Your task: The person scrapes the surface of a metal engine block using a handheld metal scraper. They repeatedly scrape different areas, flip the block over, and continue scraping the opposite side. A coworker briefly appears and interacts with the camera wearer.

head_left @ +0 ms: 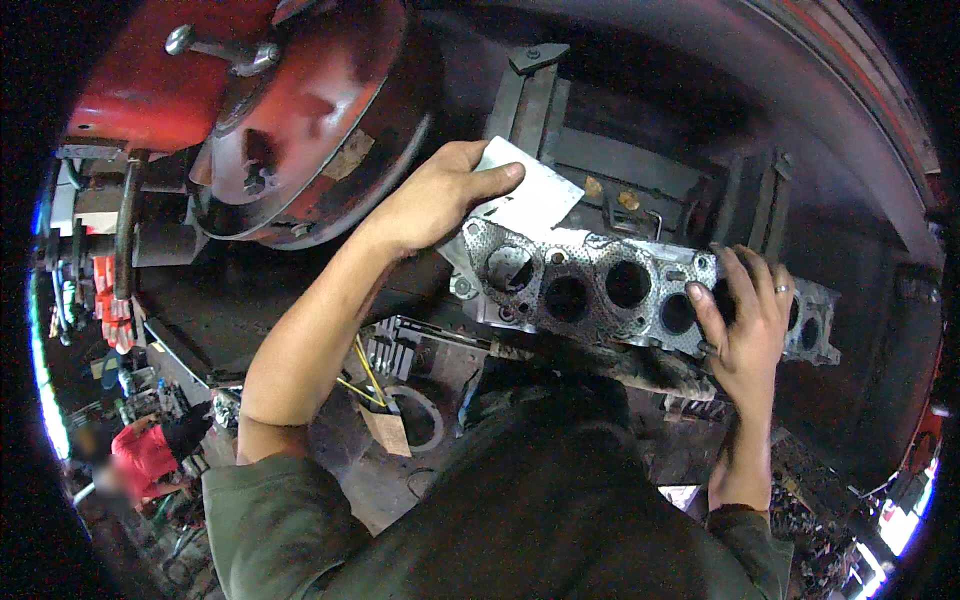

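Observation:
A long grey metal gasket with a dimpled surface and several round holes lies across an engine part in front of me. My left hand grips a folded white sheet at the gasket's left end, its thumb on top and its other fingers mostly hidden beneath. My right hand is curled over the gasket toward its right end. Its thumb presses on the face between holes, and the fingers, one with a ring, bend over the surface; their tips are partly hidden.
A large red rounded machine housing stands at upper left. Dark metal frame posts rise behind the gasket. Below lie a metal ring, a piece of cardboard and yellow strips. A person in a red shirt is at far lower left.

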The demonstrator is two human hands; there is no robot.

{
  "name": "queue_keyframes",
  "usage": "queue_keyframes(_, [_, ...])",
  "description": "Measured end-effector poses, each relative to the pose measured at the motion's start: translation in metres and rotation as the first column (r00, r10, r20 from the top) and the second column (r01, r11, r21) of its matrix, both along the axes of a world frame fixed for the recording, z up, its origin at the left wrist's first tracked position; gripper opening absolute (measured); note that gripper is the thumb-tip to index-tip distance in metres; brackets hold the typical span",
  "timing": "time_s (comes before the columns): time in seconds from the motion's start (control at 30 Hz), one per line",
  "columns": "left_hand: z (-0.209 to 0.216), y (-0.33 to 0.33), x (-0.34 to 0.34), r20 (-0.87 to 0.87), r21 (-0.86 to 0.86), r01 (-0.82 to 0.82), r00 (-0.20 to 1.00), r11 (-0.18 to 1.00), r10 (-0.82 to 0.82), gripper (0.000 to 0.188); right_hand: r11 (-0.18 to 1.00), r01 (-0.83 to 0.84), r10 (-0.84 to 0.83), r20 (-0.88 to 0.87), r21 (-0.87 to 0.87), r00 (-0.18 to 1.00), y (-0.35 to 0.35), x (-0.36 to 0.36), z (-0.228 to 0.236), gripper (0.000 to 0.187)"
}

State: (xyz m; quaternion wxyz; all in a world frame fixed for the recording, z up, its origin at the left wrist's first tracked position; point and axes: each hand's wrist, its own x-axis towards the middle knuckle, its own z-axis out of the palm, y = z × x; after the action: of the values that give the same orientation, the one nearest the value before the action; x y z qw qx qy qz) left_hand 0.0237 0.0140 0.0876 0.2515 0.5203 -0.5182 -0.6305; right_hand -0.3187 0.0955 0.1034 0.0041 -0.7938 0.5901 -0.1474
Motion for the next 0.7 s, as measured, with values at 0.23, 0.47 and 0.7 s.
queue_keyframes(0.23, [0.001,0.006,-0.006,-0.093,0.068,-0.073,0.993,0.995,0.079,0.038,1.0,-0.004,0.004,0.014,-0.016,1.0,-0.001,0.0,0.0,0.048])
queue_keyframes(0.47, [-0.001,0.045,-0.011,-0.198,0.118,-0.383,0.895,0.916,0.4,0.036,1.0,0.0,0.0,-0.008,-0.008,1.0,0.001,0.0,0.0,0.049])
queue_keyframes(0.7, [-0.005,0.074,-0.019,-0.299,0.141,-0.597,0.735,0.79,0.609,0.036,1.0,-0.001,0.001,-0.011,-0.004,1.0,0.002,0.0,0.0,0.049])
